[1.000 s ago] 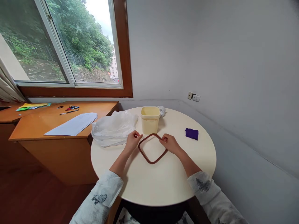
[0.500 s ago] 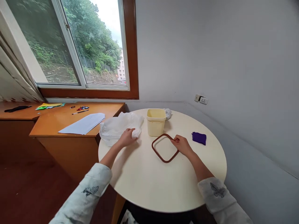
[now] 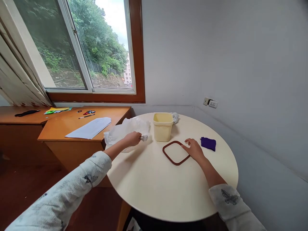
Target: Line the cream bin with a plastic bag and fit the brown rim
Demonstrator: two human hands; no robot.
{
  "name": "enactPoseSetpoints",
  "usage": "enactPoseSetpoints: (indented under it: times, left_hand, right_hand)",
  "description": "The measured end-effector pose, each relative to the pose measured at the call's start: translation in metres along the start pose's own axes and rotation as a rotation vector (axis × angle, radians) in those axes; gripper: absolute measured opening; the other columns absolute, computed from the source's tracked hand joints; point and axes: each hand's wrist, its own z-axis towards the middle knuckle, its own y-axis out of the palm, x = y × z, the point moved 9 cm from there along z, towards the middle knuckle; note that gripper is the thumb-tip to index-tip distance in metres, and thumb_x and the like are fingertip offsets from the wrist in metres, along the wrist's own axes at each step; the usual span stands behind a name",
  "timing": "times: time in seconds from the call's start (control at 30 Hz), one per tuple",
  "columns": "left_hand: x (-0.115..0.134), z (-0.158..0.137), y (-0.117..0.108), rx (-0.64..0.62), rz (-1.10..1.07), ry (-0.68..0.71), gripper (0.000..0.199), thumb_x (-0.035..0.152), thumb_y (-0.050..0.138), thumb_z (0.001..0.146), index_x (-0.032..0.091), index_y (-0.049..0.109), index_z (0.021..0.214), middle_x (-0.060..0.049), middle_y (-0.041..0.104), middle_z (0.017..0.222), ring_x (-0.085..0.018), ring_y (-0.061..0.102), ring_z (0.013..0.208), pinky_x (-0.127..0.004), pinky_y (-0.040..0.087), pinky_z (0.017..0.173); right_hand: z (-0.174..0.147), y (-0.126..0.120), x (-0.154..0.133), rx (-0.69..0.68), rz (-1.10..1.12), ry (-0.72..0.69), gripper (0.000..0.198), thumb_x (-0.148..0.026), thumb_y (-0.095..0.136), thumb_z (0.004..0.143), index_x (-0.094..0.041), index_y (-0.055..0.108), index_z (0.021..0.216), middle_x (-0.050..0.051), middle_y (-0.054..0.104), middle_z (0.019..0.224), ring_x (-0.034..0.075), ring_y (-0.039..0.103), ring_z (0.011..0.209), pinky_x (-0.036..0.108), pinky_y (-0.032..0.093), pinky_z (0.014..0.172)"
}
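Note:
My left hand is closed on a gathered bit of the thin white plastic bag, and a crumpled end sticks out past the fingers. The rest of that bag spreads loosely over the table's left edge. A brown rounded-square ring lies flat on the table. At its right corner is my right hand, fingers apart; whether they still touch the ring I cannot tell. Behind the ring a pale yellow plastic bin stands upright, its mouth up.
The round cream table holds a purple cloth at right and a crumpled whitish bundle behind the bin. Left of it, a wooden desk carries paper sheets, a pen and small items. A wall socket is at right.
My left hand has closed on the bag and pulled a bit of it up. My right hand has let go of the brown ring, which now rests flat.

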Motion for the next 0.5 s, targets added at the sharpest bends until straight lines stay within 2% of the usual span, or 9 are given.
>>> enactPoseSetpoints:
  times: [0.07,0.13,0.2,0.23,0.3,0.37,0.4,0.5]
  left_hand:
    - [0.014,0.0,-0.023,0.009,-0.01,0.051,0.02,0.028,0.048,0.085,0.013,0.06,0.09,-0.007,0.062,0.09,-0.018,0.058,0.082,-0.033,0.046,0.073]
    - [0.03,-0.001,-0.046,0.012,-0.032,0.103,0.017,0.025,0.049,0.079,0.015,0.061,0.083,-0.007,0.064,0.085,-0.019,0.058,0.079,-0.029,0.043,0.07]
    - [0.046,-0.002,-0.065,-0.009,-0.063,0.145,0.016,0.027,0.051,0.074,0.016,0.062,0.078,-0.006,0.065,0.081,-0.019,0.057,0.074,-0.027,0.041,0.065]
    - [0.056,-0.004,-0.072,-0.03,-0.083,0.163,0.017,0.028,0.052,0.072,0.016,0.063,0.077,-0.006,0.065,0.078,-0.019,0.057,0.07,-0.027,0.041,0.062]
    - [0.077,-0.007,-0.081,-0.077,-0.137,0.197,0.02,0.03,0.052,0.07,0.016,0.063,0.076,-0.004,0.064,0.07,-0.016,0.055,0.06,-0.025,0.04,0.056]
    - [0.103,-0.011,-0.086,-0.113,-0.201,0.232,0.024,0.032,0.05,0.071,0.014,0.063,0.079,-0.003,0.063,0.065,-0.014,0.053,0.054,-0.024,0.039,0.051]
    - [0.116,-0.013,-0.087,-0.126,-0.232,0.248,0.025,0.032,0.048,0.072,0.013,0.063,0.078,-0.004,0.062,0.064,-0.013,0.053,0.052,-0.024,0.039,0.05]
    - [0.151,-0.023,-0.093,-0.121,-0.306,0.3,0.032,0.033,0.042,0.077,0.009,0.064,0.079,-0.007,0.064,0.073,-0.015,0.057,0.061,-0.023,0.043,0.055]
  right_hand:
    - [0.001,-0.014,-0.016,0.117,0.051,-0.038,0.03,-0.041,0.055,0.072,-0.021,0.056,0.094,0.004,0.053,0.084,0.019,0.049,0.08,0.031,0.039,0.069]
    - [-0.003,-0.022,-0.041,0.169,0.189,-0.092,0.033,-0.04,0.056,0.073,-0.021,0.055,0.1,0.003,0.052,0.083,0.017,0.048,0.074,0.032,0.041,0.071]
    - [-0.01,-0.011,-0.072,0.047,0.4,-0.125,0.046,-0.039,0.061,0.07,-0.022,0.05,0.112,0.002,0.051,0.086,0.013,0.048,0.067,0.031,0.043,0.07]
    - [-0.015,-0.001,-0.088,-0.046,0.514,-0.109,0.062,-0.039,0.065,0.066,-0.025,0.042,0.122,0.002,0.051,0.091,0.012,0.049,0.066,0.031,0.045,0.068]
    - [-0.029,0.023,-0.123,-0.232,0.694,-0.091,0.089,-0.035,0.074,0.055,-0.03,0.028,0.131,0.004,0.048,0.106,0.014,0.053,0.074,0.03,0.047,0.064]
    - [-0.041,0.041,-0.157,-0.325,0.861,-0.09,0.107,-0.032,0.079,0.045,-0.032,0.021,0.134,0.007,0.045,0.116,0.018,0.053,0.087,0.028,0.048,0.059]
    - [-0.043,0.045,-0.171,-0.315,0.955,-0.106,0.105,-0.032,0.079,0.045,-0.031,0.023,0.134,0.008,0.047,0.116,0.02,0.052,0.091,0.029,0.048,0.059]
    - [-0.036,0.042,-0.189,-0.101,1.189,-0.111,0.072,-0.041,0.068,0.06,-0.03,0.039,0.125,0.005,0.058,0.103,0.019,0.055,0.082,0.032,0.049,0.06]
